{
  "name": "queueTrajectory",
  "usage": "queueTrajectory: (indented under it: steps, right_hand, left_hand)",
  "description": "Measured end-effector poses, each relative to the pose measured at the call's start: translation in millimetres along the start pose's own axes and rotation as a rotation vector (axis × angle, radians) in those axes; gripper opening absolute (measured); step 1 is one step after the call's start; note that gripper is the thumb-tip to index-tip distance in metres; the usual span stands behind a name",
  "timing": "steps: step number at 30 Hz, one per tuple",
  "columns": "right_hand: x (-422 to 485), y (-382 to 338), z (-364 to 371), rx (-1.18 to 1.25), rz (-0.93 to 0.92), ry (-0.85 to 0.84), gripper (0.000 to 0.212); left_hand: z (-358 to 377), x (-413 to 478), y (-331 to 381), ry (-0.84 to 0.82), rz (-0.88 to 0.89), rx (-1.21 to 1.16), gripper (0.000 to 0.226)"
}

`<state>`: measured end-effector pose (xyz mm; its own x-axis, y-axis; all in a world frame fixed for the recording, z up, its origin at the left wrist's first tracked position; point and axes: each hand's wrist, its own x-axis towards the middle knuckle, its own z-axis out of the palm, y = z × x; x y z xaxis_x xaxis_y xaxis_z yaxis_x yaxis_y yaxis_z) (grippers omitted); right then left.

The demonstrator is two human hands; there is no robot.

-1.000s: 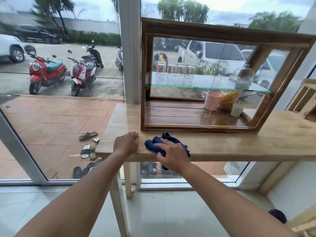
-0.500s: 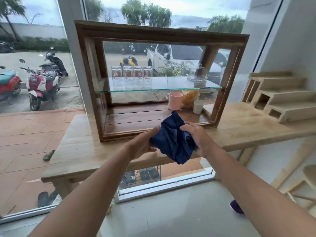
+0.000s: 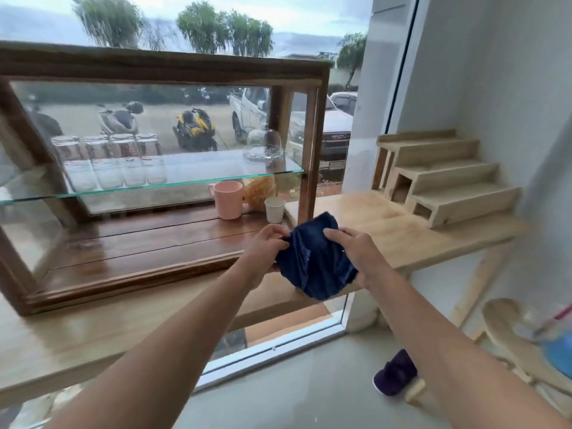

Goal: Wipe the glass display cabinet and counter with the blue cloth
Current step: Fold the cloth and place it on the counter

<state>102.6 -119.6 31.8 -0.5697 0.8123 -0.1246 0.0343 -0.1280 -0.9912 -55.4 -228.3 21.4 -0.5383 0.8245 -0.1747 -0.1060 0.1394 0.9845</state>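
Observation:
The dark blue cloth [image 3: 312, 258] hangs bunched in the air between both hands, above the front edge of the pale wooden counter [image 3: 402, 236]. My left hand [image 3: 263, 246] pinches its left side and my right hand [image 3: 353, 252] grips its right side. The wood-framed glass display cabinet [image 3: 167, 69] stands on the counter to the left, just behind my left hand. On its glass shelf [image 3: 201, 178] sit several upturned glasses and a glass dome. A pink mug [image 3: 228, 199] and a white cup [image 3: 275, 209] stand on its wooden floor.
A stepped wooden riser [image 3: 439, 181] sits on the counter's right end against the white wall. A wooden stool [image 3: 510, 332] with a blue object stands at the lower right. A purple slipper [image 3: 394, 371] lies on the floor. Large windows behind show parked scooters and cars.
The cloth left the countertop, where my right hand pressed it, and is now held up by both hands. My left hand came off the counter. The view swung right along the cabinet.

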Motion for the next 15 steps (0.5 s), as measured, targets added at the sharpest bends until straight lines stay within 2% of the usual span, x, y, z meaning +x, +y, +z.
queueTrajectory:
  steps: [2,4,6,7,9,12,15]
  right_hand:
    - [11.8,-5.7,-27.2,-0.018,-0.02,0.082,0.016]
    - [22.0,-9.7,-52.9,-0.028,-0.032,0.136,0.014]
    - [28.9,-13.6,-72.8,-0.056,-0.052,0.159,0.016]
    - [31.9,-16.1,-81.7,-0.079,-0.064,0.157,0.017]
    - [36.5,-21.2,-98.7,-0.121,-0.096,0.129,0.02]
    - [42.4,-29.6,-120.9,-0.131,-0.13,0.066,0.025]
    - [53.8,-35.9,-144.0,-0.121,-0.124,0.087,0.02]
  left_hand:
    - [31.0,11.1,2.5,-0.01,-0.021,-0.023,0.008]
    - [59.3,22.7,5.5,-0.019,-0.04,0.012,0.029]
    - [82.9,34.3,9.1,-0.018,0.006,0.148,0.053]
    - [93.2,40.2,10.6,-0.014,0.047,0.241,0.057]
    - [110.4,49.4,12.4,-0.03,0.125,0.353,0.045]
    - [123.6,60.4,14.2,-0.147,0.111,0.247,0.03]
    - [127.1,72.3,13.7,-0.206,0.076,0.228,0.029]
